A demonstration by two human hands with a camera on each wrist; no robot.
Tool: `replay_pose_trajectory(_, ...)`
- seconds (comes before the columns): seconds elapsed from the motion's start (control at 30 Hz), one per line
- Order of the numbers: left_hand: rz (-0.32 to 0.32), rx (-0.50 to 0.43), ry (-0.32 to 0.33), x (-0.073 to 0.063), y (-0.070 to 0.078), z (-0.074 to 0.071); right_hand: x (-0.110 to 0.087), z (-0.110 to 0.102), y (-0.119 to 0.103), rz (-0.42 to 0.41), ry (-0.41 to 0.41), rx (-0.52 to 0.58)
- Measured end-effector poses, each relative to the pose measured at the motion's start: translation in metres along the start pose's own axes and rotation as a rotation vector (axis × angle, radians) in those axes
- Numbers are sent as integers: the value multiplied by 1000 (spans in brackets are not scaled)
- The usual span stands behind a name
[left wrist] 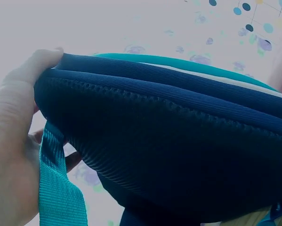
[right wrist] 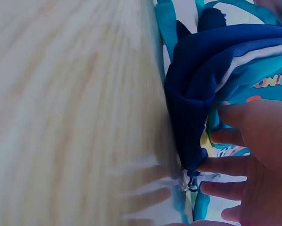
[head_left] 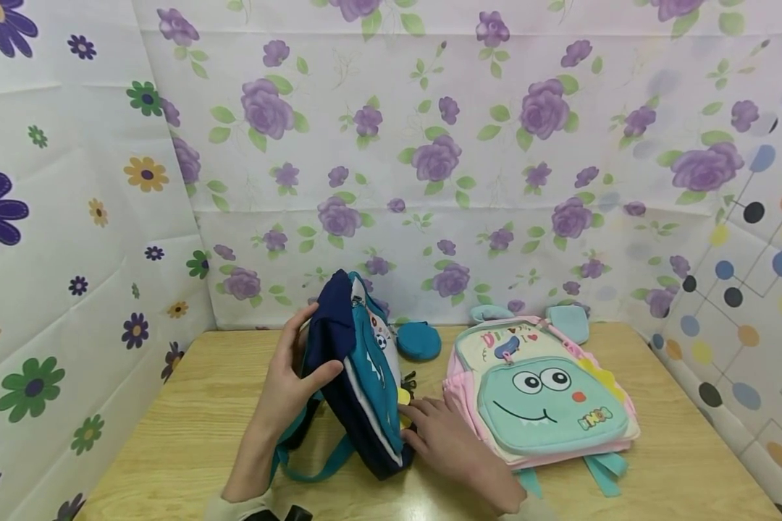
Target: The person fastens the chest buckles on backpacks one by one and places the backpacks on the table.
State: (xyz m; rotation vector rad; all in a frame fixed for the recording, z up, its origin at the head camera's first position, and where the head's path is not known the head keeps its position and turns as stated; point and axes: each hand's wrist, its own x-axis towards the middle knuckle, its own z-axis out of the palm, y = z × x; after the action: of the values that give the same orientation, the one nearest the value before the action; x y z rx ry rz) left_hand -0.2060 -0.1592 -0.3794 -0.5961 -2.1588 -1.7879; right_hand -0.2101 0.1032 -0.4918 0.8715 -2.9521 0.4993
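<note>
A navy and teal children's backpack point(head_left: 337, 322) stands tilted on its lower edge, its teal front turned to the right. My left hand point(head_left: 283, 394) grips its navy side, thumb in front and fingers behind. In the left wrist view a teal strap point(left wrist: 60, 183) hangs beside that hand and the navy side point(left wrist: 169, 141) fills most of the picture. My right hand point(head_left: 446, 441) touches the front near the bottom, by a yellow trim point(head_left: 404, 397). The right wrist view has its fingers point(right wrist: 225, 165) spread and nearly straight against the backpack's front and lower corner.
A pink and mint backpack point(head_left: 554, 405) with a smiling face lies to the right, a pale blue pouch point(head_left: 568, 323) at its top. Behind, a round teal pouch point(head_left: 420, 341) rests on the wooden table point(head_left: 189, 427). Flowered cloth point(head_left: 391, 145) hangs at the back.
</note>
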Motion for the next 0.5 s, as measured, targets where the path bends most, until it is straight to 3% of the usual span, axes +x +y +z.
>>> replay_pose_trajectory(0.17, 4, 21, 17, 1, 1, 0, -2, -14, 6, -18, 30, 32)
replay_pose_trajectory(0.5, 26, 62, 25, 0, 7, 1, -8, -54, 4, -42, 233, 222)
